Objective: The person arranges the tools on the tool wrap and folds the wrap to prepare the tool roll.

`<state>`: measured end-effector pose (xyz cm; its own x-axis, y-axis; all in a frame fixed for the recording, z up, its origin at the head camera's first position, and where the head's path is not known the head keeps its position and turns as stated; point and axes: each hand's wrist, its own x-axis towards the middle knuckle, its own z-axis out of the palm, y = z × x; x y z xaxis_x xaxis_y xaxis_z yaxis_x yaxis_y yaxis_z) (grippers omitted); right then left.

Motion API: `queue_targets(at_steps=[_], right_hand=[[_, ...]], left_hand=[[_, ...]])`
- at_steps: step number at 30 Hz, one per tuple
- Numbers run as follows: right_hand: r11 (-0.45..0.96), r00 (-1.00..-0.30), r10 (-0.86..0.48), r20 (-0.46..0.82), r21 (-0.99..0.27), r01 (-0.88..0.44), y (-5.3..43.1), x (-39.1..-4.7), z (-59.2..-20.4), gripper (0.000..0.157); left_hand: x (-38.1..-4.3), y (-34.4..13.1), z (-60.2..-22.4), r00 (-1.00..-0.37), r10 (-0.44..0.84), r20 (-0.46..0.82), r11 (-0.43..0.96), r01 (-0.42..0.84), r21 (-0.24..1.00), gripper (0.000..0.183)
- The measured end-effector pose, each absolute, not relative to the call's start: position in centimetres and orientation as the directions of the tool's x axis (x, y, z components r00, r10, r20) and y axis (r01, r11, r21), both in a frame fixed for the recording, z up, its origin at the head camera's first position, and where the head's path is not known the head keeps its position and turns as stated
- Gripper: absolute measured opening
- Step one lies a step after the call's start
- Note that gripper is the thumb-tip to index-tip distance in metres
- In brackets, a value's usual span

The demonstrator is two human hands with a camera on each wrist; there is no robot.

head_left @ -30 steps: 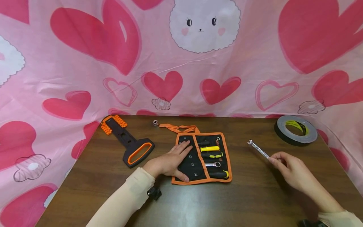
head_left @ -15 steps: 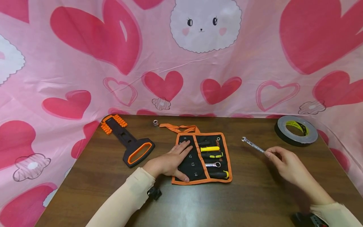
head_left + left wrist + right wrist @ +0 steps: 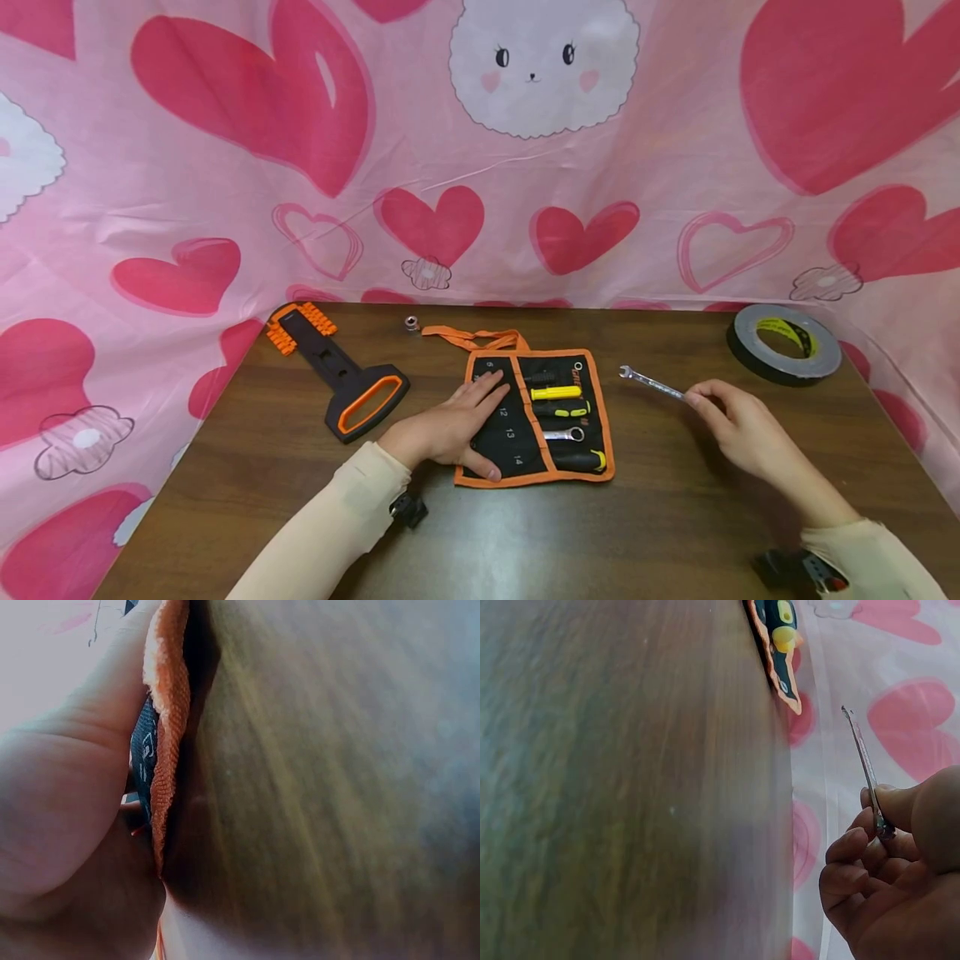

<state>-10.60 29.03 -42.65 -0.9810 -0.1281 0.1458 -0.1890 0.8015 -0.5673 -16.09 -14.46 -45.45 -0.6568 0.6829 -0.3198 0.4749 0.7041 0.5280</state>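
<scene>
A black tool pouch with orange trim (image 3: 529, 482) lies flat on the table, its pockets numbered. My left hand (image 3: 448, 425) rests on the pouch's left half with fingers spread. In the pouch's right half sit a yellow-handled tool (image 3: 556, 392), a ring-ended wrench (image 3: 564, 435) and a black-and-yellow handle (image 3: 577, 461). To the right of the pouch, my right hand (image 3: 746, 429) pinches a small silver wrench (image 3: 651, 382) between thumb and fingers. Its open-jawed end points left toward the pouch, apart from it. In the right wrist view the wrench (image 3: 864, 757) is held clear of the table.
At left lies a black-and-orange tool with a looped handle (image 3: 337, 371). A small metal socket (image 3: 411, 323) sits near the orange strap (image 3: 472, 337) at the back. A roll of grey tape (image 3: 783, 343) lies at the back right, before a pink heart-patterned cloth (image 3: 585, 167).
My right hand has moved left with the wrench, bringing its tip nearer the pouch; the wrench has swung closer to level in the view. The left hand stays on the pouch.
</scene>
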Motion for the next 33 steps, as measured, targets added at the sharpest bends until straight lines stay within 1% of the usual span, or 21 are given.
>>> queue_targets(at_steps=[4, 12, 19, 33], right_hand=[[0.802, -0.98, -0.138, 0.144, -0.565, -0.196, 28.6, -10.9, -42.6, 0.012], [0.804, -0.978, -0.156, 0.14, -0.557, -0.208, 27.8, -11.5, -42.4, 0.012], [0.797, -0.982, -0.167, 0.093, -0.574, -0.19, 27.1, -12.2, -42.1, 0.017], [0.773, -0.978, -0.194, 0.071, -0.603, -0.197, 24.9, -13.4, -41.5, 0.017]], left_hand=[[-15.7, -14.2, -44.1, -0.651, 0.684, -0.33, 0.703, 0.468, 0.535, 0.133], [-15.2, -13.8, -42.7, -0.652, 0.671, -0.353, 0.724, 0.473, 0.502, 0.128], [-15.4, -14.0, -43.3, -0.653, 0.673, -0.348, 0.718, 0.464, 0.518, 0.131], [-15.0, -13.8, -42.6, -0.654, 0.664, -0.362, 0.728, 0.456, 0.512, 0.129]])
